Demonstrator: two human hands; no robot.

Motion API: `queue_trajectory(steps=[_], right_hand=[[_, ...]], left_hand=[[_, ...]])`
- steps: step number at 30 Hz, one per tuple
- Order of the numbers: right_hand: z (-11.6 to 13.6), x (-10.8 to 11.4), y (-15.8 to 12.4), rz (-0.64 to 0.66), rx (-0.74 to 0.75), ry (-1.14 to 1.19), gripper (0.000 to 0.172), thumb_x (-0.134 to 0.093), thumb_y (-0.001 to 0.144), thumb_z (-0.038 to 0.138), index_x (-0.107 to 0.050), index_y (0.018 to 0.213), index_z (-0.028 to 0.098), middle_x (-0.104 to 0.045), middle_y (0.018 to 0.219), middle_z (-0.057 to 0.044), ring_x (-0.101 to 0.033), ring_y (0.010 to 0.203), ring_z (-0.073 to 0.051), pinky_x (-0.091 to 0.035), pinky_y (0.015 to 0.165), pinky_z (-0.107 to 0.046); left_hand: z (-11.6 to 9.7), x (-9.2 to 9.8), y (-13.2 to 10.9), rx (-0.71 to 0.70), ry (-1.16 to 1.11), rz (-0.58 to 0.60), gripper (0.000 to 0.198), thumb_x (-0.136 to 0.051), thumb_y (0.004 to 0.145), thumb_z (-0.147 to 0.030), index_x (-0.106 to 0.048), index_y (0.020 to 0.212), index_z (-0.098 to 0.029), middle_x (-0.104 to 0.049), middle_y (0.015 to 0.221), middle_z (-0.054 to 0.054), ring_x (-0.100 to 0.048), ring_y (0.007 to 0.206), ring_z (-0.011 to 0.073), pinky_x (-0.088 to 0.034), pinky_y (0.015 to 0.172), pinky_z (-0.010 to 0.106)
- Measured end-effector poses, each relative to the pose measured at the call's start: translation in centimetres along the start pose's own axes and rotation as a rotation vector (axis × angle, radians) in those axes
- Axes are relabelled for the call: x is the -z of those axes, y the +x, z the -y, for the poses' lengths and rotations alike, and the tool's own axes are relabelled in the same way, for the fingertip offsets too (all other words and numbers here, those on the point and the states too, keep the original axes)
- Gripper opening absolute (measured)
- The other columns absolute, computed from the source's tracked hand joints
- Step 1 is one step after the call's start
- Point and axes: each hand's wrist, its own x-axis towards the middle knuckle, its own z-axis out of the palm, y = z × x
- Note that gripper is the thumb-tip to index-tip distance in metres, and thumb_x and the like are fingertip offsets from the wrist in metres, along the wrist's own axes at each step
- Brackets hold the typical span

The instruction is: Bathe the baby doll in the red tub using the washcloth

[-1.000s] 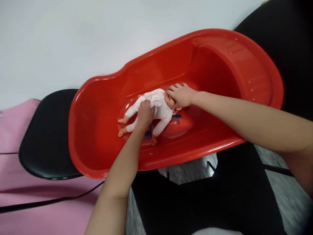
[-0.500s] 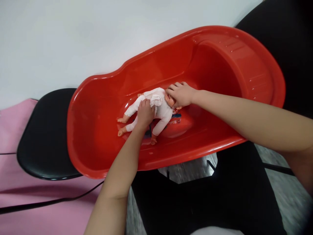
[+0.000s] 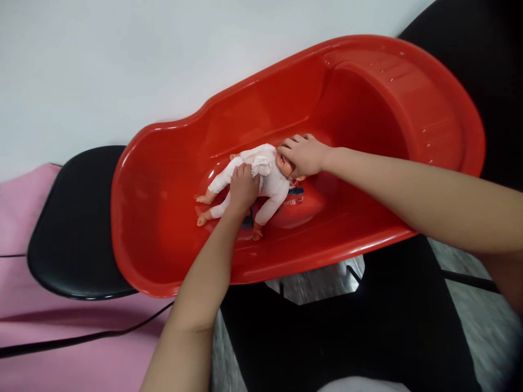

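A baby doll (image 3: 274, 188) in pale pink clothes lies on its back inside a red plastic tub (image 3: 159, 207), its feet toward the left and its head toward the right. My left hand (image 3: 244, 188) is closed at the doll's middle, beside a bunched piece of white cloth (image 3: 261, 165); what its fingertips grip is hidden. Over the top of the doll's head rests my right hand (image 3: 305, 155), its fingers wrapped round the head and covering part of the face.
The tub's left end rests over a black chair seat (image 3: 77, 223). Pink fabric (image 3: 81, 348) lies at the lower left. Another black surface (image 3: 496, 81) is at the upper right, and a white surface (image 3: 102, 65) runs behind the tub.
The tub's right end appears slightly farther right and higher in view. Both hands keep their places on the doll.
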Motion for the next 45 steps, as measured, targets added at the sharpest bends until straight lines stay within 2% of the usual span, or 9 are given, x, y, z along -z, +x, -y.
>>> queue_trajectory(steps=[6, 11, 19, 24, 28, 32, 35, 40, 45], right_hand=[[-0.3, -0.3, 0.2, -0.014, 0.015, -0.025, 0.080, -0.076, 0.085, 0.054, -0.058, 0.154, 0.018, -0.057, 0.158, -0.019, -0.051, 0.142, -0.042, -0.042, 0.117, -0.059], [-0.6, -0.9, 0.4, -0.042, 0.035, -0.031, 0.080, -0.075, 0.086, 0.058, -0.058, 0.153, 0.017, -0.058, 0.157, -0.019, -0.052, 0.139, -0.042, -0.043, 0.116, -0.060], [-1.0, -1.4, 0.6, -0.059, 0.043, -0.014, 0.076, -0.070, 0.088, 0.062, -0.061, 0.150, 0.018, -0.060, 0.153, -0.018, -0.054, 0.138, -0.042, -0.043, 0.116, -0.061], [-0.5, -0.8, 0.3, -0.035, 0.033, -0.014, 0.075, -0.071, 0.088, 0.056, -0.060, 0.151, 0.018, -0.059, 0.156, -0.019, -0.053, 0.139, -0.042, -0.042, 0.117, -0.061], [0.1, -0.2, -0.1, -0.008, 0.009, -0.011, 0.072, -0.070, 0.090, 0.051, -0.060, 0.152, 0.017, -0.057, 0.158, -0.019, -0.052, 0.141, -0.042, -0.041, 0.118, -0.061], [0.1, -0.1, -0.1, -0.015, 0.022, -0.016, 0.070, -0.071, 0.089, 0.047, -0.060, 0.151, 0.017, -0.058, 0.157, -0.019, -0.051, 0.141, -0.041, -0.040, 0.118, -0.059], [0.0, -0.2, -0.1, -0.019, 0.027, -0.029, 0.068, -0.073, 0.087, 0.043, -0.060, 0.150, 0.018, -0.059, 0.155, -0.018, -0.052, 0.140, -0.040, -0.040, 0.118, -0.058], [-0.1, -0.4, 0.0, -0.025, 0.034, -0.024, 0.066, -0.073, 0.087, 0.045, -0.062, 0.147, 0.019, -0.059, 0.154, -0.018, -0.052, 0.138, -0.040, -0.040, 0.117, -0.058], [0.0, -0.3, -0.1, -0.022, 0.017, -0.026, 0.070, -0.072, 0.088, 0.045, -0.060, 0.150, 0.017, -0.058, 0.156, -0.018, -0.051, 0.140, -0.040, -0.039, 0.117, -0.057]], left_hand=[[-0.4, 0.1, -0.1, 0.000, 0.095, 0.006, 0.024, -0.054, 0.112, -0.024, -0.062, 0.134, -0.020, -0.064, 0.150, 0.016, -0.054, 0.146, 0.0354, -0.042, 0.127, 0.053], [-0.4, 0.0, -0.1, 0.005, 0.092, 0.023, 0.025, -0.053, 0.112, -0.027, -0.062, 0.134, -0.021, -0.063, 0.148, 0.019, -0.053, 0.144, 0.0384, -0.044, 0.125, 0.058], [-0.5, 0.2, -0.2, 0.031, 0.039, 0.073, 0.028, -0.051, 0.112, -0.030, -0.060, 0.138, -0.022, -0.057, 0.156, 0.019, -0.047, 0.152, 0.0388, -0.038, 0.129, 0.058], [-0.6, 0.2, -0.1, 0.033, 0.094, 0.057, 0.036, -0.050, 0.113, -0.028, -0.058, 0.144, -0.014, -0.056, 0.161, 0.023, -0.046, 0.154, 0.0405, -0.038, 0.131, 0.058], [-1.2, 0.1, -0.1, -0.163, 0.067, 0.067, 0.034, -0.047, 0.113, -0.018, -0.062, 0.143, -0.018, -0.061, 0.160, 0.015, -0.048, 0.158, 0.0299, -0.032, 0.138, 0.047], [-2.8, -0.2, -0.3, -0.386, 0.086, 0.135, 0.039, -0.048, 0.111, -0.015, -0.062, 0.147, -0.010, -0.058, 0.166, 0.019, -0.043, 0.164, 0.0286, -0.020, 0.144, 0.047], [-3.4, -0.4, -0.5, -0.504, 0.039, 0.170, 0.037, -0.051, 0.109, -0.013, -0.066, 0.142, -0.016, -0.066, 0.158, 0.014, -0.050, 0.160, 0.0262, -0.020, 0.144, 0.046], [-2.5, -0.8, -0.4, -0.477, -0.055, 0.109, 0.035, -0.057, 0.107, -0.018, -0.067, 0.140, -0.017, -0.065, 0.158, 0.015, -0.054, 0.156, 0.0268, -0.037, 0.137, 0.043], [-1.2, -2.0, -0.3, -0.397, -0.099, 0.067, 0.035, -0.060, 0.106, -0.019, -0.063, 0.140, -0.019, -0.058, 0.164, 0.015, -0.048, 0.160, 0.0306, -0.039, 0.135, 0.051]])
